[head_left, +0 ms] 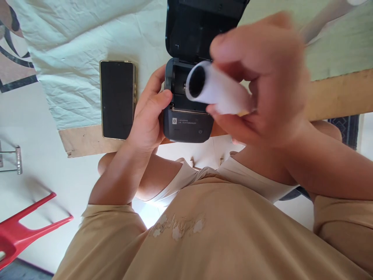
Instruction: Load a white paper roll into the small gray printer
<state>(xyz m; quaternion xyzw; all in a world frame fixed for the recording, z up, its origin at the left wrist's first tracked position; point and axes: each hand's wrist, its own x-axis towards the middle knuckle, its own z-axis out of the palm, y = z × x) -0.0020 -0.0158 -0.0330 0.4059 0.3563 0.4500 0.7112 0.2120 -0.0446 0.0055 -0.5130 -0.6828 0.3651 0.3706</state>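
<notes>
My left hand (151, 111) grips the left side of a small black label printer (188, 126), thumb on its upper edge. The printer's lid (198, 31) stands raised, and its paper bay shows partly. Just above the bay, my right hand (262, 77) holds a white paper roll (224, 89) between thumb and fingers. The roll is tilted, its dark hollow end facing the bay's left part. Motion blurs the right hand, and the roll hides some of the bay.
A smartphone (116, 99) with a dark screen lies left of the printer on a pale green cloth (72, 58). The cloth covers a wooden table, whose bare front edge (344, 93) shows. A red plastic chair (26, 229) stands on the floor at lower left.
</notes>
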